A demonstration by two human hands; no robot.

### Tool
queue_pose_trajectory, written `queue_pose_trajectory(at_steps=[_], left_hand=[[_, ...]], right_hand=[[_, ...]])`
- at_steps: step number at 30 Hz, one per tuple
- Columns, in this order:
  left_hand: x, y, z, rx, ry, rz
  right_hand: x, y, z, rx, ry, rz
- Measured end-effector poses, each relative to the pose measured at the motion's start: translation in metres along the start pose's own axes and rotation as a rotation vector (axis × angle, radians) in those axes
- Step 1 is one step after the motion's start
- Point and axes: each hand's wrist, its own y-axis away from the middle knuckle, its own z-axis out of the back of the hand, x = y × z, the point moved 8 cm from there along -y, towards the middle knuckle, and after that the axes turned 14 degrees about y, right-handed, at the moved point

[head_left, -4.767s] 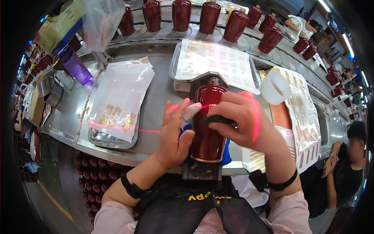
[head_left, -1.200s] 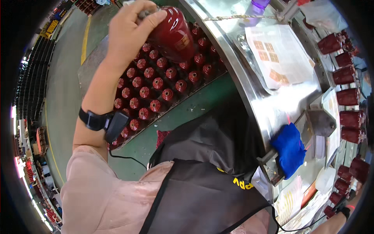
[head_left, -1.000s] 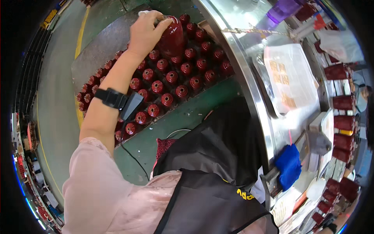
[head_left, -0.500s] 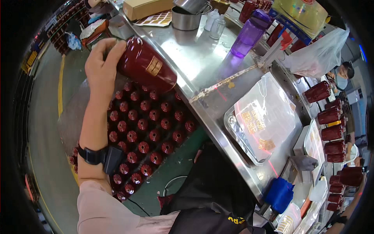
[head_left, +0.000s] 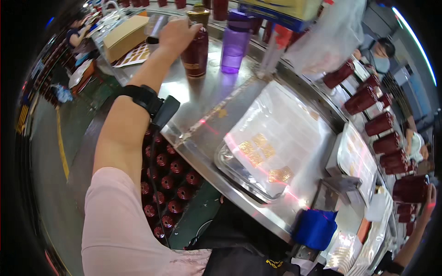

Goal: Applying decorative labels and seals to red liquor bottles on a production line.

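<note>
My left hand (head_left: pixel 177 37) reaches to the far side of the steel table (head_left: pixel 216 99), its fingers closed at the top of a dark red bottle (head_left: pixel 195 57). That bottle is upright, its base at the tabletop; whether it bears on the table I cannot tell. Just right of it stands a purple see-through water bottle (head_left: pixel 235 46). At the far right edge my right hand (head_left: pixel 430 198) is closed against the side of another dark red bottle (head_left: pixel 410 188); some of its fingers are hidden. Between the arms lies a clear sheet with gold stickers (head_left: pixel 263 148) over a metal tray (head_left: pixel 225 158).
Several dark red bottles (head_left: pixel 175 166) stand packed below the table edge, under my left forearm. Others line the right side (head_left: pixel 361 100). A cardboard box (head_left: pixel 126 39), a blue roll (head_left: pixel 315 229) and a hanging plastic bag (head_left: pixel 329 39) are around the table. Co-workers are beyond.
My left hand has carried the red bottle from above the packed bottles to the far tabletop, turning it upright. The view has shifted. My right hand remains at its bottle.
</note>
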Motion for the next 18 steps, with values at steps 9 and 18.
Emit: queue_pose_trajectory(at_steps=[9,18], left_hand=[[-0.042,0.005,0.015,-0.028,-0.299,-0.155],[-0.419,0.29,0.065,0.816,1.132,-0.785]], right_hand=[[0.061,0.106,-0.013,0.163,-0.234,0.335],[0.1,0.193,-0.112,0.709,-1.091,0.264]])
